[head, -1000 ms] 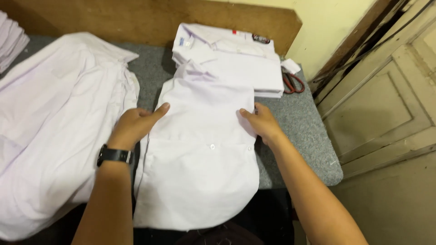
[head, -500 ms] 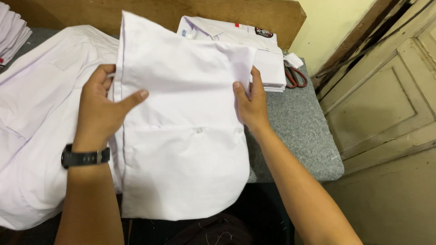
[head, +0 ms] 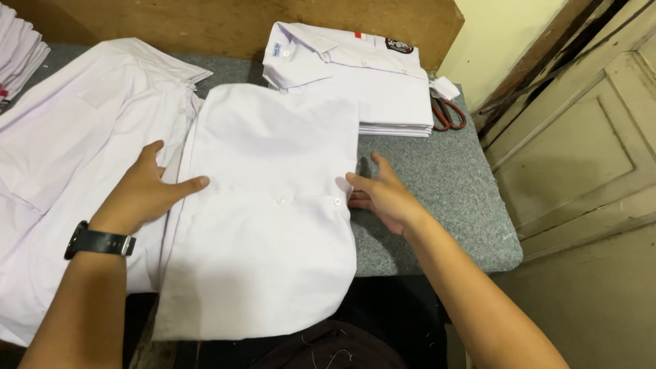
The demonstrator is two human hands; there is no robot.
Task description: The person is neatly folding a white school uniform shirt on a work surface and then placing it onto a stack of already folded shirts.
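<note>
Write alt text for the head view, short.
Seen from above, a person's left hand and right hand press the two side edges of a half-folded white shirt on a grey padded table. A stack of folded white shirts and red-handled scissors lie behind it, unfolded white shirts to the left.

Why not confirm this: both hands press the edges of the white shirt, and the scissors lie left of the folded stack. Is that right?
Not quite. The head view shows the scissors right of the folded stack. The left hand and right hand do press the white shirt at its edges.
</note>
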